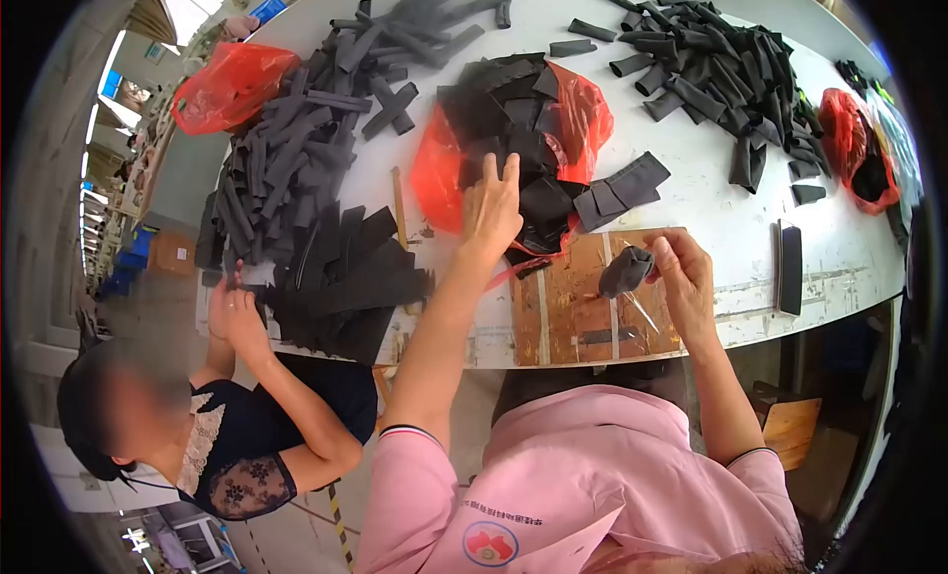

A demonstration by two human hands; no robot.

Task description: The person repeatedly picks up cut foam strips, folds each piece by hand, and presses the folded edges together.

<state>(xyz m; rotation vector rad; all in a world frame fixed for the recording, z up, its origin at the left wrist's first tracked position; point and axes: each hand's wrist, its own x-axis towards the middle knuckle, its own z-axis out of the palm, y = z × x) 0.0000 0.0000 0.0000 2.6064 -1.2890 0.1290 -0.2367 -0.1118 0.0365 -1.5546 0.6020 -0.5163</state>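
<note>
My left hand (491,206) reaches over a red plastic bag (439,184) full of black fabric pieces (509,100). Two of its fingers stretch out onto the pieces, and nothing shows in its grasp. On the right, my right hand (685,275) pinches a crumpled dark grey fabric piece (627,272) between thumb and fingers. Below that piece is a thin, shiny pointed item (642,313); whether my hand holds it I cannot tell. Under them lies a worn brown board (558,312) with pale tape strips. A few flat black pieces (622,191) overlap beside the bag.
Rolled dark pieces are heaped at left (286,169) and back right (721,65). Flat black strips (346,287) lie near a co-worker (267,426) at the left. Another red bag (857,144) and a dark narrow block (789,268) are at right.
</note>
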